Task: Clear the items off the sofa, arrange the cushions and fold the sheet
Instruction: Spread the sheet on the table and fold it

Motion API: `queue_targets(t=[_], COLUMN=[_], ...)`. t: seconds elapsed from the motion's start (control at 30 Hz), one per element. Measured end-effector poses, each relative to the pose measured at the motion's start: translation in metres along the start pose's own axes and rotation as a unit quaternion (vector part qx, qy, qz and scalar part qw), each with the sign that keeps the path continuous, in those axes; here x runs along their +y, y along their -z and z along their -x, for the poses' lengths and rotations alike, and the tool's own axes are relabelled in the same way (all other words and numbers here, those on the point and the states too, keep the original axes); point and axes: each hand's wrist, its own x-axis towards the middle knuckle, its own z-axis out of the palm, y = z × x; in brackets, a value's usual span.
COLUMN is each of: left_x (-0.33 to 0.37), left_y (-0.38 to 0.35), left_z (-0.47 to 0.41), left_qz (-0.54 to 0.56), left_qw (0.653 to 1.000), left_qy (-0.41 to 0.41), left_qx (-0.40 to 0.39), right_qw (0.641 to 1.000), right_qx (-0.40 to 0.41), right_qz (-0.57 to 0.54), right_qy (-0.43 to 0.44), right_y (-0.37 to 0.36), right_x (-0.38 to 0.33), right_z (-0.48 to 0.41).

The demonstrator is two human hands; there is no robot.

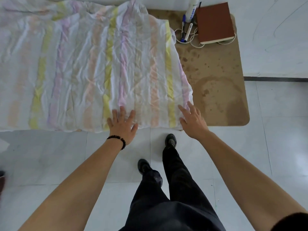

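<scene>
A crumpled white sheet with pastel yellow, pink and purple stripes lies spread flat over a low brown table. My left hand, with a dark bead bracelet on the wrist, rests palm down with fingers spread on the sheet's near edge. Over the sheet's near right corner, my right hand is flat with its fingers apart. Neither hand grips the cloth.
On the table's far right corner lie a brown book, two pens, a white bottle and a white cable. My legs and black shoes stand on pale floor tiles in front of the table.
</scene>
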Motion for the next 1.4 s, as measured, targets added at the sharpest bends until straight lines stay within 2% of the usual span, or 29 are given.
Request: queue_targets(t=[0.07,0.17,0.23,0.37,0.5,0.77,0.9,1.0,1.07,1.13,1.2,1.27,1.3,1.4], left_x=[0.003,0.006,0.006,0.016,0.051,0.142,0.178,0.190,0.191,0.184,0.171,0.156,0.148,0.115], left_y=[-0.004,-0.003,0.006,0.036,0.068,0.125,0.153,0.178,0.193,0.201,0.207,0.215,0.219,0.223], left_z=[-0.001,0.000,-0.006,-0.039,-0.088,-0.201,-0.254,-0.294,-0.317,-0.334,-0.340,-0.335,-0.326,-0.287], left_qz=[-0.010,-0.011,-0.002,0.018,0.086,0.227,0.261,0.239,0.206,0.174,0.188,0.274,0.338,0.516], left_qw=[1.000,1.000,0.999,0.991,0.987,0.961,0.936,0.927,0.939,0.959,0.962,0.935,0.907,0.787], left_qy=[0.004,-0.012,-0.028,-0.045,-0.027,0.027,0.062,0.082,0.088,0.089,0.058,0.012,0.000,0.038], left_qx=[-0.019,-0.009,0.030,0.121,0.132,0.156,0.227,0.276,0.261,0.205,0.187,0.224,0.251,0.337], right_qw=[0.998,0.994,0.993,0.989,0.974,0.985,0.983,0.988,0.989,0.988,0.986,0.985,0.983,0.981], right_qx=[-0.009,0.051,0.088,0.088,0.100,0.056,0.058,0.059,0.072,0.093,0.105,0.100,0.097,0.102], right_qz=[0.059,0.085,0.062,-0.049,-0.146,-0.141,-0.161,-0.143,-0.125,-0.120,-0.121,-0.131,-0.138,-0.147], right_qy=[0.005,-0.037,-0.043,-0.108,-0.140,-0.085,-0.060,-0.021,-0.015,-0.020,-0.035,-0.058,-0.067,-0.069], right_y=[-0.005,-0.002,0.010,0.048,0.084,0.119,0.117,0.112,0.106,0.102,0.100,0.098,0.097,0.090], right_x=[0.002,0.009,0.011,0.014,0.018,0.013,0.016,0.012,0.011,0.009,0.005,-0.003,-0.010,-0.039], right_z=[-0.005,-0.006,-0.012,-0.060,-0.142,-0.256,-0.272,-0.277,-0.276,-0.273,-0.271,-0.268,-0.268,-0.261])
